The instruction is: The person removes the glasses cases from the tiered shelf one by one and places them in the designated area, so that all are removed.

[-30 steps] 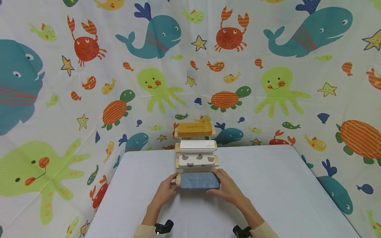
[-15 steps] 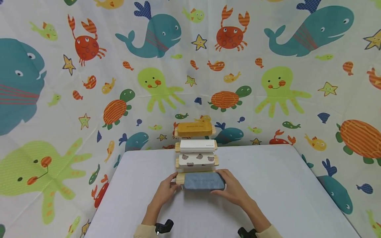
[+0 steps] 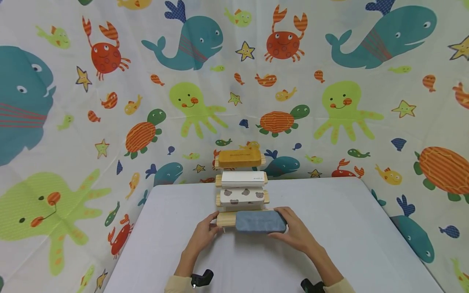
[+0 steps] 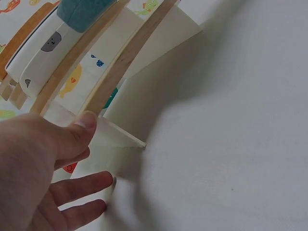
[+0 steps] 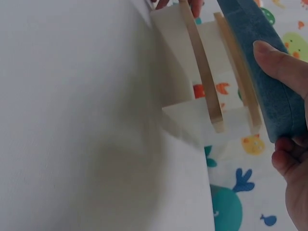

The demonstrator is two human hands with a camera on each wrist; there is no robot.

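Note:
A blue glasses case (image 3: pixel 260 221) is at the front of a tiered wooden rack (image 3: pixel 226 219), shifted right so that the left part of the lowest tier shows bare. My right hand (image 3: pixel 298 232) grips its right end, thumb on the near side. In the right wrist view, the case (image 5: pixel 284 106) overhangs the slats' ends. With the left hand (image 3: pixel 203 234) I hold the left end of the lowest tier. The left wrist view shows the thumb of that hand (image 4: pixel 53 163) on a slat's end, the lower fingers beside the white side support (image 4: pixel 125 132).
Higher on the rack lie a white case with bear prints (image 3: pixel 242 197), a plain white case (image 3: pixel 239 178) and a mustard-yellow case (image 3: pixel 239 158) on top. The rack stands on a white-covered table (image 3: pixel 176 211). A sea-animal printed curtain (image 3: pixel 234 81) hangs behind.
The right hand has moved the blue glasses case steadily to the right, baring more of the lowest wooden tier. My left hand has stayed at the rack's left end.

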